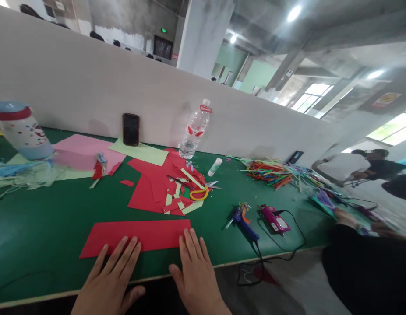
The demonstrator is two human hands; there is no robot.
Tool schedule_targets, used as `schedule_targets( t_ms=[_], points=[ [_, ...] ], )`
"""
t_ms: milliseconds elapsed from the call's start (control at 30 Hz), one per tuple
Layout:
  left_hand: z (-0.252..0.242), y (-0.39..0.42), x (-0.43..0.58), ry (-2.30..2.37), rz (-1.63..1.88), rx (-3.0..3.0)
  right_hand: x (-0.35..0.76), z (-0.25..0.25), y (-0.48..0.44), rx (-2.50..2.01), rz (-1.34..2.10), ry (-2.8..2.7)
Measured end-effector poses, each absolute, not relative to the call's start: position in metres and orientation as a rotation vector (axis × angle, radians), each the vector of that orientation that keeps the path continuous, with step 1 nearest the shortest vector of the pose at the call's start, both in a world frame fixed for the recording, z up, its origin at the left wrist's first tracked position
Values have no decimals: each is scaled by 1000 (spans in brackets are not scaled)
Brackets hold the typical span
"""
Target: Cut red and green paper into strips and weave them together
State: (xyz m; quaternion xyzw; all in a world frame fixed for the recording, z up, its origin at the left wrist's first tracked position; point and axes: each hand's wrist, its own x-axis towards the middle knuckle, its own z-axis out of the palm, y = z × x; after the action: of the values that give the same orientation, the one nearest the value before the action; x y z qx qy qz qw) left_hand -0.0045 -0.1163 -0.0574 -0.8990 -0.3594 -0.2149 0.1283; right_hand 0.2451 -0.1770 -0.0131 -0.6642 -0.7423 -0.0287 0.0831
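Note:
A long red paper strip (137, 234) lies flat on the green table near its front edge. My left hand (112, 271) rests on the strip's lower left part, fingers stretched out. Over the strip's right end lie the fingertips of my right hand (194, 262), also flat and spread. Just beyond are red paper sheets (143, 194) covered with red and pale green scraps. Yellow-handled scissors (201, 192) lie on those scraps with their blades apart. A white and green glue stick (215, 167) stands tilted in view behind them.
On the right are a blue glue gun (245, 224) and a magenta box (275, 220) with black cables. Behind them sits a pile of coloured strips (270, 173). A water bottle (195, 131), phone (131, 129) and tumbler (27, 131) stand near the wall. A co-worker's sleeve (347, 262) is at right.

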Motion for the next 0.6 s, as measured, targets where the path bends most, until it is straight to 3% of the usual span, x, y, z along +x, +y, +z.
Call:
schedule_targets(
  t_ms=[167, 600],
  points=[
    [-56, -118, -5, -1097, -665, -2653, 181, -17, -156, -1583, 8, -2336],
    [-76, -111, -53, -1082, -609, -2705, 190, -36, -159, -1616, -76, -2352]
  ],
)
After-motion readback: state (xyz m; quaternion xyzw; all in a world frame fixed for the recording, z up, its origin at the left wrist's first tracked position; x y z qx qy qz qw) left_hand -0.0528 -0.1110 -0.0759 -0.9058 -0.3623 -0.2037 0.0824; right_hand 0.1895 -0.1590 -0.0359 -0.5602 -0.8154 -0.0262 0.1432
